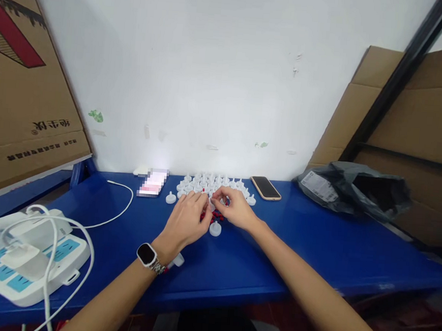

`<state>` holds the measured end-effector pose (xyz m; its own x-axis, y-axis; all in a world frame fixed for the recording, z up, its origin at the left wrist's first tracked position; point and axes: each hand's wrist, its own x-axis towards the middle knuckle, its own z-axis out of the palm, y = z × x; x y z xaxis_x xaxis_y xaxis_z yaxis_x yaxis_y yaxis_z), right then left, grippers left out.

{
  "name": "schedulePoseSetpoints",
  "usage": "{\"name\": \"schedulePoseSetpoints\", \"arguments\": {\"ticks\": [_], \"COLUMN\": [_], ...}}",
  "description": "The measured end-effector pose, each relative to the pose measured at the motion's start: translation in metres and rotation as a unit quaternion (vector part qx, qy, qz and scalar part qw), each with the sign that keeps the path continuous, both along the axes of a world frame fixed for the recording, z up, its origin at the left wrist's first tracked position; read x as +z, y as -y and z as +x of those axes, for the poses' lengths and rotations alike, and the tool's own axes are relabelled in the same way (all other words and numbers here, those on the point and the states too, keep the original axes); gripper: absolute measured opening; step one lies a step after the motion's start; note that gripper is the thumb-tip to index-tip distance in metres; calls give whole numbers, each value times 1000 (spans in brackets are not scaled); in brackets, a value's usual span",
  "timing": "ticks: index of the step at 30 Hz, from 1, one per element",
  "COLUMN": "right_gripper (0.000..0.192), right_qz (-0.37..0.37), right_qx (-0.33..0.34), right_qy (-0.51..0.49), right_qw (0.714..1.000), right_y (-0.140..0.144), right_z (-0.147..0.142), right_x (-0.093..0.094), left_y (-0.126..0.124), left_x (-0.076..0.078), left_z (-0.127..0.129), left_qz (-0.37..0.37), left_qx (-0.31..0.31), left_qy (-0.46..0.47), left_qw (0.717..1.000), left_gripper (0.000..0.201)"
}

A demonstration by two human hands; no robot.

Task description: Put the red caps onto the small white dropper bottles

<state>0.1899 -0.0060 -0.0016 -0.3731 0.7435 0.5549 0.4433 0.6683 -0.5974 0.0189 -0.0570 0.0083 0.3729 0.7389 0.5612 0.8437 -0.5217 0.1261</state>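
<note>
Several small white plastic caps [212,182] are spread on the blue table [295,242] near the wall. Small red pieces [217,216] lie between my hands. My left hand [186,221], with a smartwatch on the wrist, has its fingers curled over the near edge of the cluster. My right hand [235,207] meets it fingertip to fingertip and pinches a small white cap. One white cap [215,229] lies apart, just in front of my hands. What the left fingers hold is hidden.
A phone [265,188] lies face up right of the caps. A crumpled grey plastic bag [353,188] sits at the far right. A white power strip [26,257] with plugs and cables is at the left. Cardboard boxes [24,84] lean on both sides.
</note>
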Motion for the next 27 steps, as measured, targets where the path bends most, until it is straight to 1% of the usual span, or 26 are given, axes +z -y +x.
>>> {"name": "schedulePoseSetpoints", "arguments": {"ticks": [2, 5, 7, 9, 11, 13, 15, 17, 18, 20, 23, 25, 27], "right_gripper": [5, 4, 5, 5, 5, 6, 8, 11, 13, 16, 19, 19, 16], "right_qz": [-2, -5, -8, -17, -27, -37, -43, -50, -54, -69, -91, -87, -58], "right_qx": [1, -5, -12, -19, -25, -22, -13, -8, -7, -2, 16, 18, 1], "right_qy": [-2, -6, -14, -24, -33, -44, -64, -88, -98, -113, -114, -96, -44], "right_qw": [1000, 1000, 1000, 999, 999, 998, 997, 995, 994, 991, 989, 991, 997], "right_y": [0, 0, 0, 1, 2, 2, 1, -1, -3, -5, -6, -3, 1], "right_z": [1, 2, 2, 1, 1, 0, 0, 0, 0, 0, 1, 4, 10], "right_x": [0, 1, 2, 3, 4, 4, 2, -2, -3, -6, -6, -1, 5], "left_y": [-11, -30, -40, -45, -46, -44, -41, -39, -38, -38, -38, -38, -38], "left_x": [-6, -6, -4, -3, -5, -8, -12, -13, -13, -13, -12, -12, -12], "left_z": [4, 4, 0, -5, -11, -16, -18, -19, -19, -18, -19, -21, -24], "left_qz": [22, 51, 55, 51, 29, -22, -79, -101, -99, -91, -108, -123, -133], "left_qx": [20, 47, 67, 68, 37, -28, -101, -148, -160, -170, -176, -177, -173], "left_qy": [-39, -75, -64, -32, 4, 43, 78, 100, 106, 111, 114, 116, 118], "left_qw": [999, 995, 994, 996, 999, 998, 989, 979, 976, 975, 972, 970, 969], "left_gripper": [14, 11, 14, 16, 17, 14, 10, 20, 23, 23, 22, 24, 26]}}
